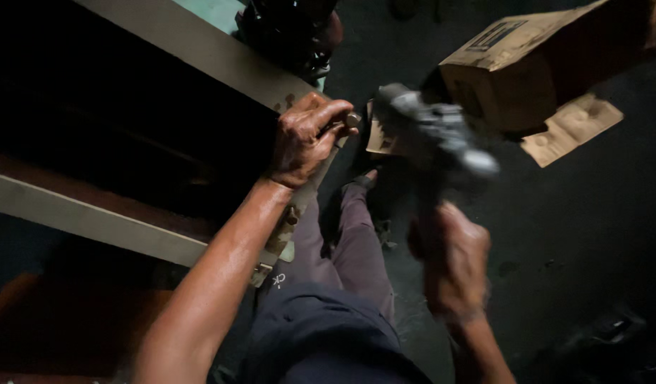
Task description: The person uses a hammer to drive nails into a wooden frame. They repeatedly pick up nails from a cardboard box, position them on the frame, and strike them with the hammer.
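- The left hand (307, 139) is closed round a small metal pin-like piece (351, 119), pressing it against the edge of the pale metal frame (200, 50) — best kept braced there so the piece cannot wander
- The right hand (452, 267) is wrapped round the handle of a blurred grey tool (434, 135), its head just beside the left fingers; short, controlled moves look safer
- A cardboard box (527, 64) lies on the dark floor (591, 227), well apart from the hands
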